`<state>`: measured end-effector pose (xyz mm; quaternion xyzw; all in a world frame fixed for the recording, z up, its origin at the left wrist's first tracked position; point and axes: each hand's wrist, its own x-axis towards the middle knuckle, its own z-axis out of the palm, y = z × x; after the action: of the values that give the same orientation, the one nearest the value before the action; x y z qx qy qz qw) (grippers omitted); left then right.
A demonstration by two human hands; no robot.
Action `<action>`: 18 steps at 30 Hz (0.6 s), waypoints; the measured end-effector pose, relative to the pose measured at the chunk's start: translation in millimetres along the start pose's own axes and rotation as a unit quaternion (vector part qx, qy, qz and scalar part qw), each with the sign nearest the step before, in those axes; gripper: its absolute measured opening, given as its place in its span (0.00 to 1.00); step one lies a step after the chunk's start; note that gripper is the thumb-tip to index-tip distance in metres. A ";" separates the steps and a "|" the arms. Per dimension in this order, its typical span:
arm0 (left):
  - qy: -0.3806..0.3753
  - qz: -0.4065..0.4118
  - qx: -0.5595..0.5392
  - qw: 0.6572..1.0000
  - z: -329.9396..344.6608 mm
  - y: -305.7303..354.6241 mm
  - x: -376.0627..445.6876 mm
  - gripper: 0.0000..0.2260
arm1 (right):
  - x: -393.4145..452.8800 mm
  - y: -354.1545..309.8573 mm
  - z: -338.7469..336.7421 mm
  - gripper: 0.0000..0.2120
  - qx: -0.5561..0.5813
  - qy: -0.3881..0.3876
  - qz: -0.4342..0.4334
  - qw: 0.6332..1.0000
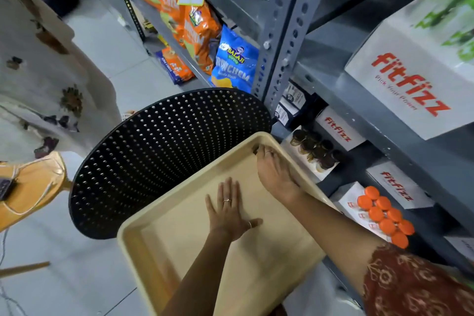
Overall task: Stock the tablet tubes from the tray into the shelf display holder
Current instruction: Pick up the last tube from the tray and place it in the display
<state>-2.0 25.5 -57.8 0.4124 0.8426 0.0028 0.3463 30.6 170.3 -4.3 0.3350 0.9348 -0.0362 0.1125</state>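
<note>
Though the tubes (pixel 384 215) look light and stiff, their smooth round sides would likely slip, so I would take each one around the body just under its orange cap, not by the cap alone. They stand packed cap-up in the white holder (pixel 351 202) on the lower shelf, at about 3 o'clock from the tray (pixel 179 244).

The tray shows no tubes on its bare floor, so the stocking looks done or nearly so.

The left hand (pixel 230 213) lies flat and spread on the tray floor, grasping nothing. The right hand (pixel 274 172) reaches to the tray's far corner at about 12 o'clock, fingertips (pixel 261 151) curled at the rim beside something small and dark; whether they pinch it I cannot tell.

The tubes are well apart from both hands, at 4 o'clock from the right fingertips, past the forearm.
</note>
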 end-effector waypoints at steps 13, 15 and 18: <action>-0.001 0.007 -0.013 1.000 0.3 -1.2 -1.1 0.51 | 4.0 -3.1 -3.0 0.16 -0.071 -0.026 -0.015 0.997; -0.003 0.003 -0.002 1.000 -2.7 1.6 -2.5 0.51 | 0.0 1.0 -14.4 0.14 -0.050 -0.006 -0.026 0.998; 0.001 0.001 0.031 1.000 -9.8 9.4 -9.1 0.49 | -5.6 6.1 -39.5 0.14 0.001 0.018 0.000 1.000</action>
<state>2.5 28.1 -42.4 0.4237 0.8424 -0.0224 0.3322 31.3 177.2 35.4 0.3353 0.9368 -0.0306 0.0952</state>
